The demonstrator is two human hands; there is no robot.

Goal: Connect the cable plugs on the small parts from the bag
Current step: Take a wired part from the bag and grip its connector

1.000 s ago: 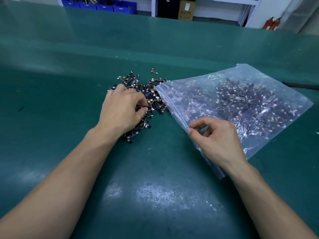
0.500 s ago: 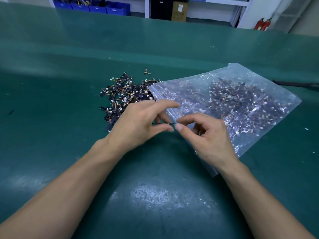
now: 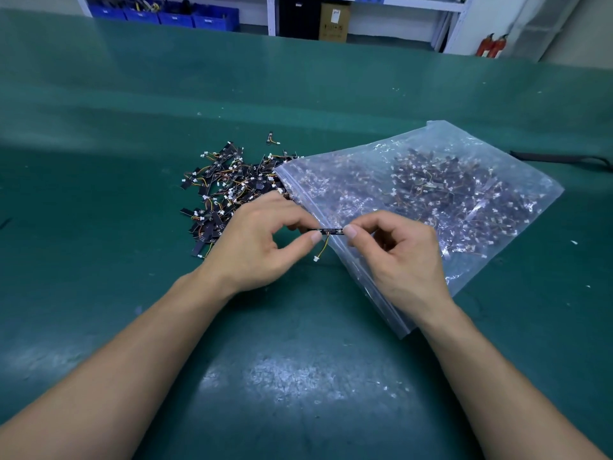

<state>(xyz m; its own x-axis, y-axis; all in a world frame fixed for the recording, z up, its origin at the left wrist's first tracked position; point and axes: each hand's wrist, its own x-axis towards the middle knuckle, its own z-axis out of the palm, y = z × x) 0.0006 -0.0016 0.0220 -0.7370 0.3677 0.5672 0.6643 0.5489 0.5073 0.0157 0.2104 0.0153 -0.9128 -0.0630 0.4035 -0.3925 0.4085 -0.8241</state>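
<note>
1. Clear plastic zip bag (image 3: 431, 200), centre right; loose pile of black strip parts with white plugs (image 3: 225, 190) at its mouth.
2. Left hand (image 3: 255, 250), right hand (image 3: 398, 257), mid frame: fingertips pinching opposite ends of one black strip part (image 3: 328, 231).
3. White cable plug (image 3: 316, 258) dangling below, unmated. Next, likely: catch, align, seat.

One clear plastic zip bag (image 3: 530, 190), one uncountable heap of small black wired strips (image 3: 225, 190), one pinched black strip (image 3: 328, 232), four blue bins (image 3: 175, 18), one cardboard box (image 3: 334, 21), two red extinguishers (image 3: 497, 44).
</note>
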